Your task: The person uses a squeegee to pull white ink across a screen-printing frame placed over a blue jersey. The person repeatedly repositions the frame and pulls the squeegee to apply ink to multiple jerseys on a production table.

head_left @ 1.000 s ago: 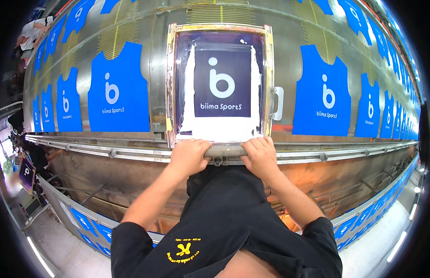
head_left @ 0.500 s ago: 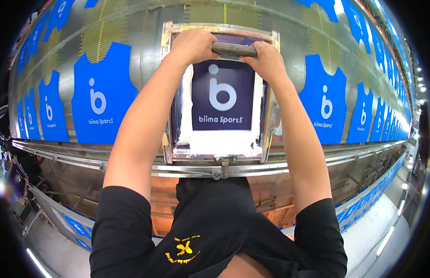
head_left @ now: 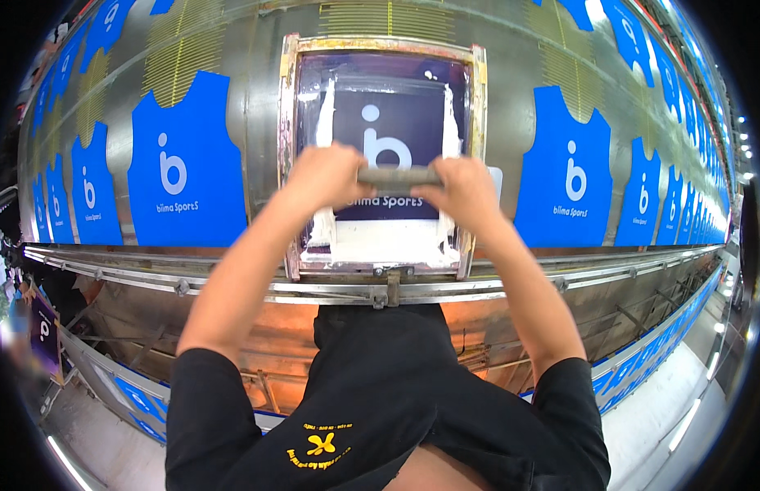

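My left hand (head_left: 327, 176) and my right hand (head_left: 462, 184) are closed around the ends of a grey squeegee bar (head_left: 399, 177), held crosswise over the middle of a rectangular printing screen. The screen's frame (head_left: 478, 98) is stained and taped; its dark purple mesh (head_left: 396, 119) bears a light logo, partly hidden by the bar and my fingers. Thick white ink (head_left: 384, 239) lines the mesh's near end and runs in streaks up both sides. A light handle at the frame's right is mostly behind my right hand.
Blue vest-shaped fabric pieces with white prints lie on the long metal table, left (head_left: 191, 217) and right (head_left: 543, 217), with more beyond. A metal rail (head_left: 224, 276) runs along the near edge, orange-lit metalwork below. Another purple screen (head_left: 44, 327) stands at far left.
My hands and the bar went from the screen's near edge to its far end, and have since come back toward me to the middle, both hands still gripping.
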A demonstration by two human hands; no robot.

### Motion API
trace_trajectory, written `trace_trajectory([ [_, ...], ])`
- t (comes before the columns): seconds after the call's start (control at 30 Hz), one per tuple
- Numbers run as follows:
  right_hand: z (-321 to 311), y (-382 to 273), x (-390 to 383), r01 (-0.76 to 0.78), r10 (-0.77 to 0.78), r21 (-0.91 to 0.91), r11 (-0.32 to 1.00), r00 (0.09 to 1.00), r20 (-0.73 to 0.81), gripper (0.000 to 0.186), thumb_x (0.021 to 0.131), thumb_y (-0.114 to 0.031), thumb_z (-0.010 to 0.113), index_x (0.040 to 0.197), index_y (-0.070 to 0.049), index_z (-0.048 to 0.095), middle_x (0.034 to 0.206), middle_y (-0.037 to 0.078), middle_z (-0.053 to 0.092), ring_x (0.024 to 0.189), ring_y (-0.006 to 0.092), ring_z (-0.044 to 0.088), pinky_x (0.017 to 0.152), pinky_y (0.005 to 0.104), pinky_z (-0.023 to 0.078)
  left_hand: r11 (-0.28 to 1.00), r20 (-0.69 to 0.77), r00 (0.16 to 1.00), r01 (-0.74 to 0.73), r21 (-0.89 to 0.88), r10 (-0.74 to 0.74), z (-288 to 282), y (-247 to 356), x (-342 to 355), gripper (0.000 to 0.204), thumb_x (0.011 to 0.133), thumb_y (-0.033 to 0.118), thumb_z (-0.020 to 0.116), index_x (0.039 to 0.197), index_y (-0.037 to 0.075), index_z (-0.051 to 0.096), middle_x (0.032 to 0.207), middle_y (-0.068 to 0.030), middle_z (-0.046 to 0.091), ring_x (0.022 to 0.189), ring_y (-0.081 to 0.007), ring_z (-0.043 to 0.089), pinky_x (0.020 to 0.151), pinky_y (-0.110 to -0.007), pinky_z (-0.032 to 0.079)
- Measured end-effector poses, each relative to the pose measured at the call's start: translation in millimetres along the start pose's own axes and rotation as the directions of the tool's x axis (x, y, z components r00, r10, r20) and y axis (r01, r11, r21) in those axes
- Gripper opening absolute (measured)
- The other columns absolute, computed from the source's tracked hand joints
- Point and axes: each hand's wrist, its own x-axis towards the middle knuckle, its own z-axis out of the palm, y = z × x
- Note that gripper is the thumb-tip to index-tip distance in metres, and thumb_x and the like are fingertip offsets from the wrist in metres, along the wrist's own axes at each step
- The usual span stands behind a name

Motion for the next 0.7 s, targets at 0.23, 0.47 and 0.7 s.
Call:
trace_trajectory([
  [0.23, -28.5, 51.5, 144.7, -0.172, 0.163, -0.071, 0.983, 0.98, -0.117, 0.05, 0.081, -0.049, 0.087, 0.087, -0.003, 0.068, 0.088, 0.017, 0.072, 0.09, 0.0407, 0.07, 0.081, 0.0504, 0.055, 0.996, -0.168, 0.986, -0.004, 0.084, 0.018, -90.6, -33.1, 116.4, 0.037, 0.079, 0.047, 0.085, 0.1, 0.017, 0.082, 0.089, -0.012, 0.079, 0.088, -0.0336, 0.076, 0.081, -0.047, 0.059],
  [0.47, 26.2, 10.7, 7.7, 0.005, -0.021, -0.091, 0.996, 0.984, -0.176, 0.033, 0.072, -0.021, 0.09, 0.093, -0.006, 0.071, 0.087, 0.013, 0.07, 0.085, 0.0352, 0.066, 0.078, 0.047, 0.051, 1.0, -0.264, 0.965, 0.004, 0.03, 0.004, 27.4, -6.9, 4.0, 0.025, 0.083, 0.039, 0.083, 0.094, 0.017, 0.08, 0.09, -0.0088, 0.077, 0.087, -0.0327, 0.076, 0.077, -0.048, 0.059],
  [0.7, 34.1, -41.5, -103.1, -0.009, 0.011, 0.011, 1.0, 0.985, -0.172, 0.032, 0.072, -0.022, 0.091, 0.092, -0.008, 0.069, 0.089, 0.008, 0.069, 0.087, 0.0291, 0.066, 0.079, 0.0423, 0.047, 0.996, -0.306, 0.949, -0.09, -0.029, 0.077, 79.5, 40.1, -89.3, 0.03, 0.082, 0.04, 0.084, 0.091, 0.012, 0.079, 0.089, -0.009, 0.076, 0.085, -0.0312, 0.075, 0.074, -0.046, 0.059],
])
